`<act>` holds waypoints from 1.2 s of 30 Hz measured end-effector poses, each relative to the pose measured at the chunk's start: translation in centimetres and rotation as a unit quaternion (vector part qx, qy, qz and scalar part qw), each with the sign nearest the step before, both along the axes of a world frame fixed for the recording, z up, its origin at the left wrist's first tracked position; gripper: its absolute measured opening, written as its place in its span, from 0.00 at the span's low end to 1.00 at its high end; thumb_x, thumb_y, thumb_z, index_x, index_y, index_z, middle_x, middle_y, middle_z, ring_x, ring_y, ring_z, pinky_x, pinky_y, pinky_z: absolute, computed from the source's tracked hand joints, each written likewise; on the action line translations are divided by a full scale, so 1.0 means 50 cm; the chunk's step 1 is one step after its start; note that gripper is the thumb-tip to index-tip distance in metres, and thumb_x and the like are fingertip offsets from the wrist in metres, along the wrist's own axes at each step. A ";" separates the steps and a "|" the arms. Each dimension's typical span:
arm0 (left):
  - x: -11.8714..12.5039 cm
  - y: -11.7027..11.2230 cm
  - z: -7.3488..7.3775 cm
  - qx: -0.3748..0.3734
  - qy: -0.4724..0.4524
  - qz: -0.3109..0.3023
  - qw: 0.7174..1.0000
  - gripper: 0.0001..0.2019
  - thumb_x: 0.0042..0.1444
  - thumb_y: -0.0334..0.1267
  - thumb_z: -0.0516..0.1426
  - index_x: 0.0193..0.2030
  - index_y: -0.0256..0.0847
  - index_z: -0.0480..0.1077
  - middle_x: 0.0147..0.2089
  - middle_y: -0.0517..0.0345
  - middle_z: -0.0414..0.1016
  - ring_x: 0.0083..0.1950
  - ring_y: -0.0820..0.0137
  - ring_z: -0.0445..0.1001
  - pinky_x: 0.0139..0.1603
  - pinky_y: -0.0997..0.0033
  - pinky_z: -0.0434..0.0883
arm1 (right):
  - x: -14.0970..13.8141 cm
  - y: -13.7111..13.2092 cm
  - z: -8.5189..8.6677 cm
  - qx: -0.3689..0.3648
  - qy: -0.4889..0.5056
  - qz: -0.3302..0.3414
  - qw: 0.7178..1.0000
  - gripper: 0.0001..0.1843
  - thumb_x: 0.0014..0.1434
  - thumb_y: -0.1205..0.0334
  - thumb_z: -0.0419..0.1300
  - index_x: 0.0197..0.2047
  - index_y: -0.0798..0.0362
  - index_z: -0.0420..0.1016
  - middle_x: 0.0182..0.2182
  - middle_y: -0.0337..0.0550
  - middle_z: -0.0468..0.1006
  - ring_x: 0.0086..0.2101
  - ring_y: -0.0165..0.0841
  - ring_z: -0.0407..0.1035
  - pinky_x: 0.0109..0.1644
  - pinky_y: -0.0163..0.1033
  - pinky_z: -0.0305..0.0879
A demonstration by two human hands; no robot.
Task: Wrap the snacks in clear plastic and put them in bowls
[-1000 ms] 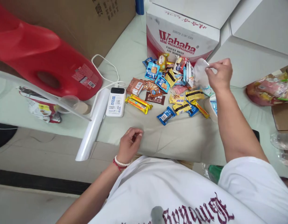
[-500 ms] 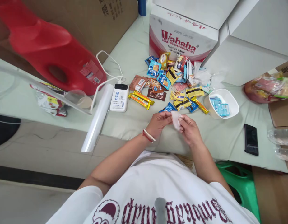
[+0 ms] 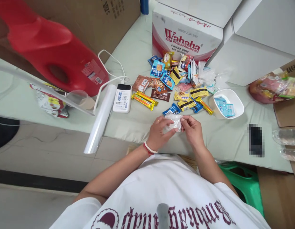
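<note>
Head view: both hands meet over the near edge of the cloth-covered worktop (image 3: 138,124), to the left of the white bowl (image 3: 235,101) and nearer the person than it. Between them is a small clear bag (image 3: 173,122). The left hand (image 3: 158,133) pinches the bag's left side with fingers curled and thumb pressed on top. The right hand (image 3: 193,129) pinches its right edge between thumb and forefinger, its other fingers folded in. The two hands nearly touch across the bag, which is held just above the cloth.

The bowl holds a few blue packets (image 3: 223,107). Left of the bowl and beyond it lies a loose spread of snack packets (image 3: 176,86), the nearest of them just beyond the hands. Past that spread, further from the bowl, stands a Wahaha carton (image 3: 185,38). Well to the bowl's left are a white power bank (image 3: 122,98), a roll of clear film (image 3: 101,119) and a red jug (image 3: 54,60). To the bowl's right and nearer the person lies a dark phone (image 3: 255,140).
</note>
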State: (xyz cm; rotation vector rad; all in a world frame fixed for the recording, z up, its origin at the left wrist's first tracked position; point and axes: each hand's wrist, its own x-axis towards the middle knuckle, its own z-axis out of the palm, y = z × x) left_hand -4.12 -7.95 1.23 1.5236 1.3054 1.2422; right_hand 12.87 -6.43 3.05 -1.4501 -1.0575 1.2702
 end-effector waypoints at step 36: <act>-0.040 0.036 -0.042 -0.248 -0.308 -0.062 0.917 0.13 0.53 0.47 0.67 0.34 0.39 0.74 0.37 0.57 0.78 0.35 0.73 0.72 0.39 0.71 0.68 | 0.059 0.004 -0.004 -0.094 0.137 0.012 0.986 0.19 0.44 0.53 0.79 0.35 0.51 0.79 0.26 0.33 0.72 0.24 0.24 0.61 0.29 0.33 0.60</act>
